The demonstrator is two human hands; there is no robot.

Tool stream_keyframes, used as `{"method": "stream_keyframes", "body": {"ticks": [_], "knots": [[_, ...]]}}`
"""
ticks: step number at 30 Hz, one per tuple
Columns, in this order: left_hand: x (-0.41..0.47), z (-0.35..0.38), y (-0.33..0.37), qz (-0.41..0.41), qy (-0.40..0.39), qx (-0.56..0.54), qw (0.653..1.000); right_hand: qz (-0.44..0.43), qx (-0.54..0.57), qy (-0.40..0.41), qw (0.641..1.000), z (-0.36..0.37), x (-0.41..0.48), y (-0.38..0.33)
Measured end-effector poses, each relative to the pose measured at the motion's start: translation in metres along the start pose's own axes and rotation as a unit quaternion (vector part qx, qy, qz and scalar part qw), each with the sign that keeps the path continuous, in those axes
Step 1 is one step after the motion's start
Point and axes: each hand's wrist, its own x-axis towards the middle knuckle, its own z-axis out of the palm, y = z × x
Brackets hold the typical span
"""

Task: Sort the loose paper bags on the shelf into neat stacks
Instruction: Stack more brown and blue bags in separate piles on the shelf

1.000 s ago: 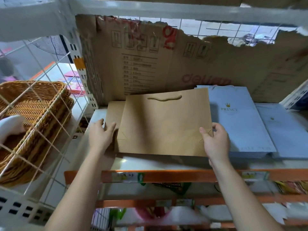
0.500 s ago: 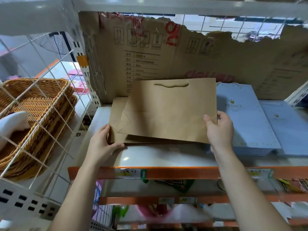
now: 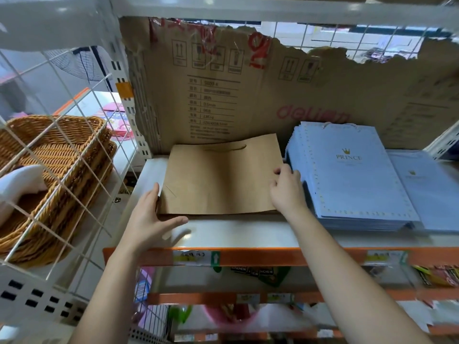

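Fingers of the left hand [image 3: 147, 220] lie straight, touching the left edge of the brown paper bags [image 3: 221, 180] on the shelf [image 3: 248, 234] at frame centre; right hand [image 3: 288, 189] fingers curl round their right edge. Wicker baskets [image 3: 49, 155] at frame left hold a white object [image 3: 22, 180].

One wide-angle camera, worn on the head, looked forward and down at the shelf [image 3: 248, 234] from close range. The brown paper bags [image 3: 221, 180] sat mid-frame, and the cardboard backing [image 3: 273, 100] filled the upper part.
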Motion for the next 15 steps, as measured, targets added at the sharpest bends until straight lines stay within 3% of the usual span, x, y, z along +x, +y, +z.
{"method": "stream_keyframes", "body": {"ticks": [5, 8, 15], "knots": [[-0.006, 0.004, 0.005, 0.036, 0.033, 0.032, 0.998, 0.001, -0.172, -0.055, 0.984, 0.012, -0.006, 0.001], [-0.009, 0.006, 0.008, 0.062, 0.053, 0.051, 0.995, 0.012, -0.133, -0.122, 0.983, 0.015, -0.013, 0.007], [-0.006, 0.006, 0.008, 0.048, 0.051, 0.061, 0.996, 0.016, -0.096, -0.155, 0.983, 0.008, -0.03, 0.015]]}}
